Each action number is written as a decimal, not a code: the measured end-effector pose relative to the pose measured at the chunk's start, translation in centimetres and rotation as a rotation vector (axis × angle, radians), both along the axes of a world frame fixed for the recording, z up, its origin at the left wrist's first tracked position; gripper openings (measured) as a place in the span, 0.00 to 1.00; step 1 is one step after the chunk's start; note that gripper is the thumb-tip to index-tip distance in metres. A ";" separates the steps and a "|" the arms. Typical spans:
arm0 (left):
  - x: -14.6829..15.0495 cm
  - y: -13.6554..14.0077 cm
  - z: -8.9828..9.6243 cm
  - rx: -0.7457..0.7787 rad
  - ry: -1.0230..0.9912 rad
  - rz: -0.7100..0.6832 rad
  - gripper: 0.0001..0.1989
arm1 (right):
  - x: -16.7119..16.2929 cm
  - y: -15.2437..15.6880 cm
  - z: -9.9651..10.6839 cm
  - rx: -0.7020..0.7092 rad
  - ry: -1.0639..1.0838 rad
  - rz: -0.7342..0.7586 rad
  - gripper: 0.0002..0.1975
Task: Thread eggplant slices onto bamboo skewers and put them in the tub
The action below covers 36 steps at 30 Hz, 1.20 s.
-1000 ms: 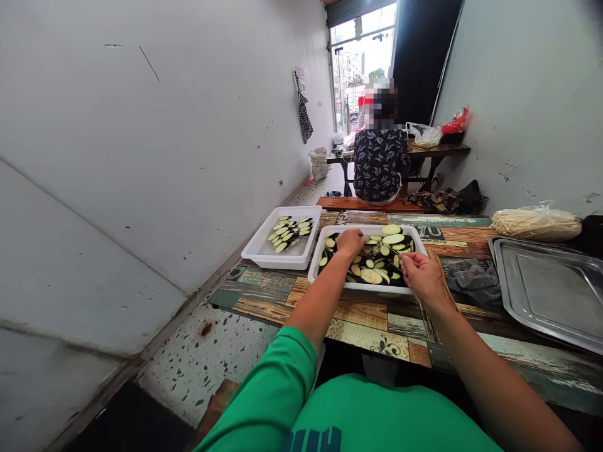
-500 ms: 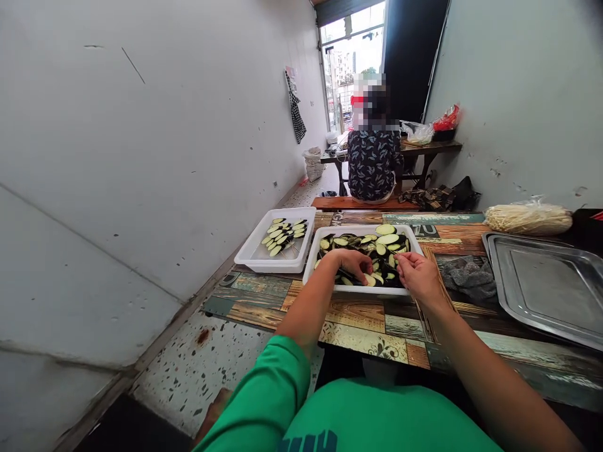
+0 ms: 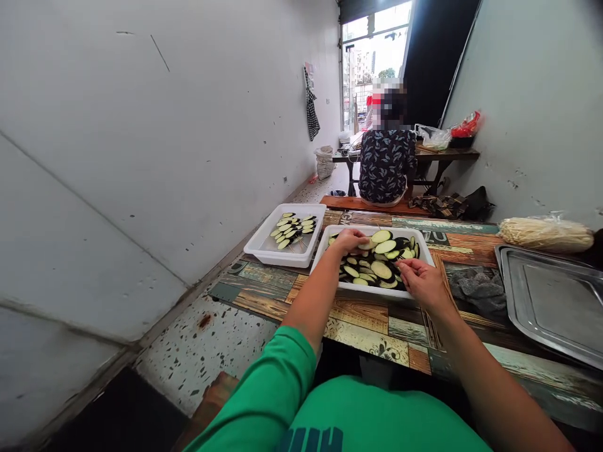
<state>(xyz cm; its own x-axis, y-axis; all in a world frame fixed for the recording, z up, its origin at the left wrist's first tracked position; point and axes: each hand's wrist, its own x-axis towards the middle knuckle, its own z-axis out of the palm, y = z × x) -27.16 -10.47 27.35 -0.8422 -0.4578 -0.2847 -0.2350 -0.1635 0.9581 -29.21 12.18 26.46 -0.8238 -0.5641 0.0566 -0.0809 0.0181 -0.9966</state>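
A white plastic tub (image 3: 367, 290) full of sliced eggplant (image 3: 381, 270) stands in front of me. Over its left part, my left hand (image 3: 349, 241) pinches an eggplant slice (image 3: 365, 244) between thumb and fingertips. At the tub's right front corner my right hand (image 3: 423, 280) is closed in a pinch, apparently on a thin skewer whose tip is hard to make out among the slices. A second white tub (image 3: 277, 258), to the left, holds skewered eggplant slices (image 3: 288, 232). Beside and under my right forearm lies a bundle of bamboo skewers (image 3: 434, 331).
Right of the skewers are a grey cloth (image 3: 478, 290) and metal trays (image 3: 556, 295), with a bag of pale thin sticks (image 3: 545, 232) behind. A person (image 3: 387, 164) sits on a bench beyond the table (image 3: 268, 304). A wall (image 3: 141, 157) runs along the left.
My left hand has moved up and left from among the slices and now grips one. My right hand stays pinched near the tub's corner. The camera view has shifted slightly.
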 end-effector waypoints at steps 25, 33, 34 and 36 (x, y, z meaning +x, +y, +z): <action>-0.5 -0.5 1.6 0.456 0.150 0.337 0.03 | -0.4 0.0 0.1 0.145 0.102 0.080 0.22; -0.4 -0.3 1.1 0.331 0.186 0.263 0.05 | -0.6 0.0 -0.1 0.160 0.115 0.091 0.19; -0.4 -0.3 1.0 0.328 0.181 0.242 0.05 | -0.5 0.0 0.0 0.155 0.110 0.094 0.19; -0.5 -0.1 0.9 0.329 0.167 0.207 0.04 | -0.4 -0.1 0.1 0.141 0.099 0.091 0.20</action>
